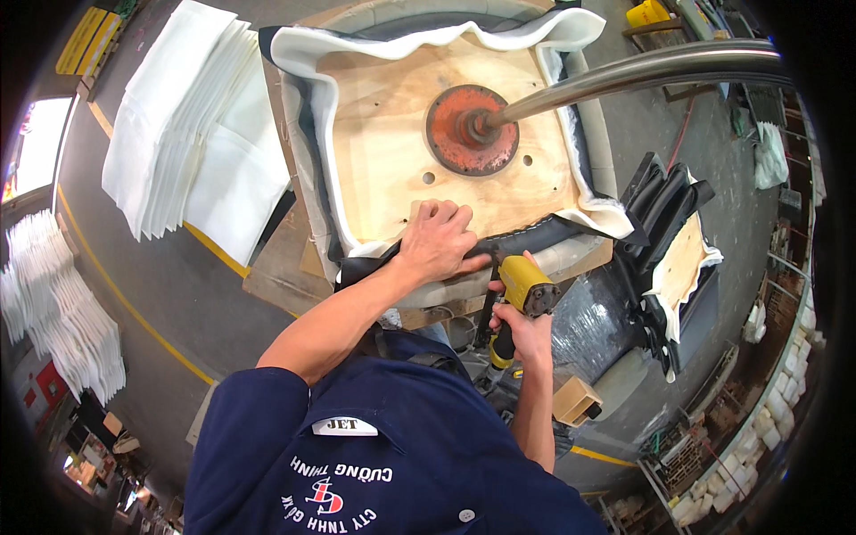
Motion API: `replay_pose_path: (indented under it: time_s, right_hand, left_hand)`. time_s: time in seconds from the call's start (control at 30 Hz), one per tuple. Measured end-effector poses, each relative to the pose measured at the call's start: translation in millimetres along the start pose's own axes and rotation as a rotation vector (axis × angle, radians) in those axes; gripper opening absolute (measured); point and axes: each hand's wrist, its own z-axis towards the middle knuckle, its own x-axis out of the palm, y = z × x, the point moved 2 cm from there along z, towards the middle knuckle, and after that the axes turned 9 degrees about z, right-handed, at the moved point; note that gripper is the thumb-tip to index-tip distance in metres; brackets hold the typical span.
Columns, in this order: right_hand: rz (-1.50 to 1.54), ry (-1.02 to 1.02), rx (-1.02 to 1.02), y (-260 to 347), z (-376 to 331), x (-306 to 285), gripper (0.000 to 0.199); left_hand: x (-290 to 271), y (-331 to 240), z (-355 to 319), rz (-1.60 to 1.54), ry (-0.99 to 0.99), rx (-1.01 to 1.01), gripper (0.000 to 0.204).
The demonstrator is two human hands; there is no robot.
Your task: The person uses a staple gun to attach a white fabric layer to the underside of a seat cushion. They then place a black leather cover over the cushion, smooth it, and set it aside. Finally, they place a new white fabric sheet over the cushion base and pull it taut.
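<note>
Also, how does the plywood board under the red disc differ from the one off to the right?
The large board fills much more of the picture than the small board. A red disc sits on the large board; none sits on the small board. The left hand is at the large board's near edge, while no hand touches the small board. Both are pale wood with white padding and black material around them.

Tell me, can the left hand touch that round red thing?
Probably yes: the left hand is close, and only bare wooden board seems to lie between it and the red disc. It may have to leave the black cover.
</note>
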Motion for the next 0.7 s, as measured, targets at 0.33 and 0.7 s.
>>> replay_pose_path:
  time_s: [0.33, 0.7]
  right_hand:
    - [-0.037, 0.061, 0.081, 4.9, 10.9, 17.5, 0.093]
    - [-0.295, 0.051, 0.037, 7.1, 23.4, 21.9, 0.079]
  left_hand:
    - [17.3, -2.5, -4.6, 0.004, -0.017, -0.106, 0.027]
    - [16.6, -9.2, -5.0, 0.038, -0.013, -0.160, 0.019]
